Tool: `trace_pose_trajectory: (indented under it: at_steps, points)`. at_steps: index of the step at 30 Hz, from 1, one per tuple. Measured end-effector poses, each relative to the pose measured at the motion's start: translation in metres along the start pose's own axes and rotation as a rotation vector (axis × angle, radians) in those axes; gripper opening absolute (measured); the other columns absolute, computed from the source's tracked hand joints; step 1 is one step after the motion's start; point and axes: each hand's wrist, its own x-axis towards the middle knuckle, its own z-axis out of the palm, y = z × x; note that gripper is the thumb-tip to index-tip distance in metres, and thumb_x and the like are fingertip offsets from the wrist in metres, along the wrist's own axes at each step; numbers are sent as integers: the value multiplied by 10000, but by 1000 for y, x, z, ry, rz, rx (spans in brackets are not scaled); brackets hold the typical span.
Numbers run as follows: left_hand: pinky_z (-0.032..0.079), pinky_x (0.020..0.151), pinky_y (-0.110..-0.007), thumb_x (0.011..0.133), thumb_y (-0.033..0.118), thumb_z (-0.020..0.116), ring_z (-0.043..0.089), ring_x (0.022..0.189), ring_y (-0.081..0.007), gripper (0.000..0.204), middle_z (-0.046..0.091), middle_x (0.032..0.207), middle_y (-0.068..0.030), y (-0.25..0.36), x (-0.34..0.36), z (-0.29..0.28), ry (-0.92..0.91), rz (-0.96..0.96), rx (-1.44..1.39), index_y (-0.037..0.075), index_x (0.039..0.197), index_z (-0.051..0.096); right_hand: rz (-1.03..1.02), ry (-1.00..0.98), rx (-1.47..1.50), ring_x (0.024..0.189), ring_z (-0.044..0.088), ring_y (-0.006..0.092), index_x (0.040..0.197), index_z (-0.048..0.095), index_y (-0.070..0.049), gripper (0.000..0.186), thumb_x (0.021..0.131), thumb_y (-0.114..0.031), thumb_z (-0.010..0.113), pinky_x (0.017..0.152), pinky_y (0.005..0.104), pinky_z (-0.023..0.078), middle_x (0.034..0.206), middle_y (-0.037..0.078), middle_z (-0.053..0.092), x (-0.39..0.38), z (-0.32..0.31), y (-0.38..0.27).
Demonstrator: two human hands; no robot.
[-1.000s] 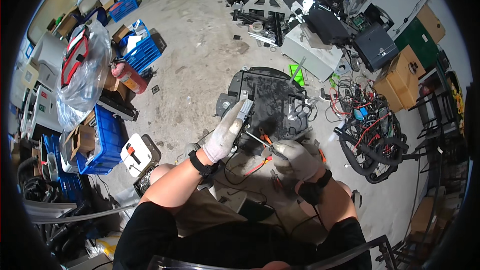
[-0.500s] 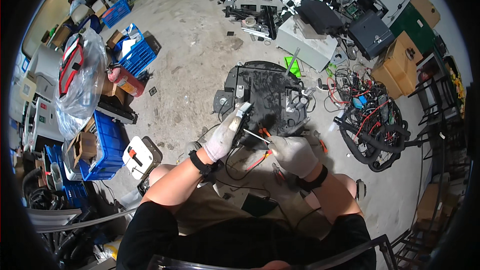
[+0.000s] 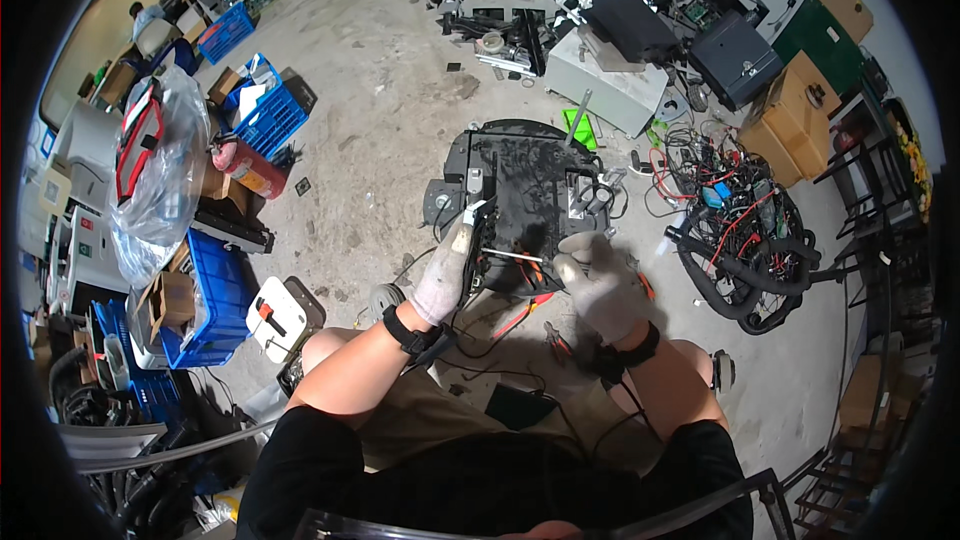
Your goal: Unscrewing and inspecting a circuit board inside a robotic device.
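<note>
My left hand [image 3: 443, 278], in a pale work glove, grips a dark, narrow part with a light metal end [image 3: 481, 210]; its kind is not clear. A thin silver rod [image 3: 512, 255] reaches rightward from that part. Just right of the rod's end is my right hand [image 3: 603, 292], also gloved, its fingers bent with a gap between thumb and forefinger and nothing visible in it. Beyond both hands a flat black machine base [image 3: 515, 175] lies on the floor. An orange-handled tool [image 3: 527, 268] shows behind the rod.
Pliers [image 3: 558, 342] and a red-and-yellow tool [image 3: 522, 315] lie near my knees. At right sits a tangled heap of cables [image 3: 745, 230] with black foam tubing. Blue crates [image 3: 215, 300] and a red fire extinguisher [image 3: 250, 168] stand at left. A white metal box [image 3: 610, 80] is farther off.
My right hand has moved up and right, its fingers coming away from the silver rod. The rod now lies more level. My left hand and its part have shifted slightly left.
</note>
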Motion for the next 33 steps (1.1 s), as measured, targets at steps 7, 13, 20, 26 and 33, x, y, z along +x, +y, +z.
trace_pose_trajectory:
  at_steps: [7,13,20,26,33]
  points:
    - [461,859,-247,1026,464,292,555,996,-101,545,591,1143,-54,9,-5,11,5,-254,-413,44,1319,477,166,-137,71,779,600,159,1081,571,-19,195,906,-103,580,722,301,486,877,66,629,-4,-4,9]
    - [473,738,-223,1022,459,318,535,882,-69,496,562,1064,-9,5,-8,9,26,-174,-315,74,1300,462,136,-165,51,797,550,114,1126,564,-21,222,909,-59,528,769,295,469,875,60,604,-1,-8,9]
    - [520,817,-292,1017,457,330,594,983,-134,520,579,1204,-66,-17,-9,-6,22,-99,-172,85,1367,425,447,-132,377,784,518,86,1000,610,-13,147,937,-78,495,766,248,445,806,3,572,3,-2,21]
    - [459,743,-247,1015,441,337,518,856,-89,472,536,1005,-3,0,-11,9,43,-114,-281,55,1260,458,312,-163,309,798,486,98,1131,546,-19,220,914,-38,518,770,253,438,877,12,525,-2,-5,31]
    - [495,775,-252,1020,466,314,576,912,-103,539,586,1121,-22,-13,-11,-7,41,-149,-181,73,1370,429,405,-159,403,665,422,45,1157,548,-44,275,885,-28,512,618,207,379,746,-57,470,-2,0,23]
